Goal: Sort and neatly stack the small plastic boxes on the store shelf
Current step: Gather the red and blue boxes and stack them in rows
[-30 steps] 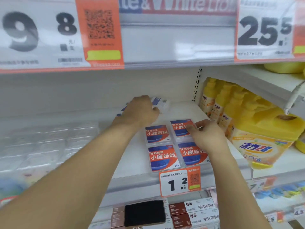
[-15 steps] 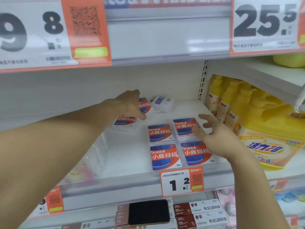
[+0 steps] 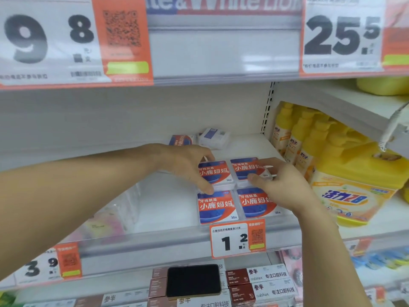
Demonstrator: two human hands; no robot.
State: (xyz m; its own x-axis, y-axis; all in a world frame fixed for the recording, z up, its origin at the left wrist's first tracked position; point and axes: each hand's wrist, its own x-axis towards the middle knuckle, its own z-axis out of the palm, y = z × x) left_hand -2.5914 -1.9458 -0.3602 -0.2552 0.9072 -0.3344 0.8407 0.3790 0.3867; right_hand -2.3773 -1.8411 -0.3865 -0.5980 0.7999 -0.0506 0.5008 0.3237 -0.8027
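Phone-like black slab point(image 3: 193, 280) lies nearest, on top of brown cartons point(image 3: 238, 278) on the lower shelf, with a 1.2 price tag point(image 3: 238, 239) clipped to the shelf edge point(image 3: 155, 242) just above it. Behind that tag, two small plastic boxes with red and blue labels sit side by side at the front of the shelf: the front left box point(image 3: 215, 206) and the front right box point(image 3: 257, 202), the latter partly covered by the right wrist. Directly behind them is a second row. The left hand point(image 3: 186, 165) reaches in from the left and grips the rear left box point(image 3: 215, 173), thumb curled against its near left corner and fingers hooked over its far edge. The right hand point(image 3: 285, 187) comes in from the right and holds the rear right box point(image 3: 249, 169), thumb pressed on its near edge and fingers spread and bent over its right side. These two boxes touch each other and sit just behind the front pair. Further back, near the rear wall, another red-labelled box point(image 3: 180, 140) lies beside a pale box point(image 3: 213, 136) showing a blue and white face, tilted. To the right, beyond a perforated upright, yellow bottles point(image 3: 294, 138) stand in a row. Overhead hang large price cards point(image 3: 340, 36).
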